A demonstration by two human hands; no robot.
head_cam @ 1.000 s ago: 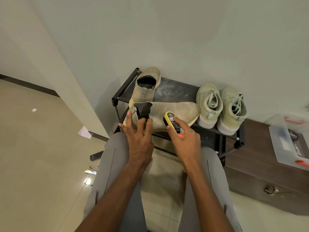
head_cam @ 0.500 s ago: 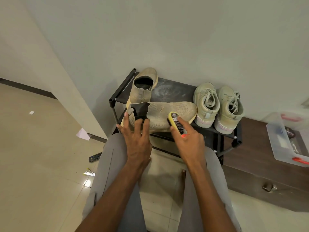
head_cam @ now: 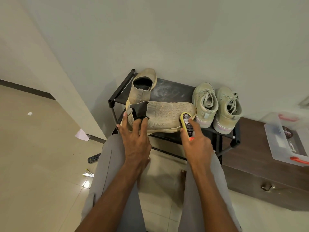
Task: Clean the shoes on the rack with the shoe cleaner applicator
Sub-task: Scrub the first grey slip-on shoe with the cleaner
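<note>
Setting: black shoe rack (head_cam: 173,92) against a pale wall.
Knit shoe (head_cam: 165,117): lying sideways along the rack's front edge.
Left hand (head_cam: 135,138): fingers spread, pressing the shoe's collar.
Right hand (head_cam: 196,144): fingers curled around the yellow applicator (head_cam: 186,123), its tip touching the toe.

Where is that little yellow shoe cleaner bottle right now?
In the head view, the shoe cleaner applicator is in the right hand, its tip at the toe of the knit shoe, just left of the laced sneakers.
</note>
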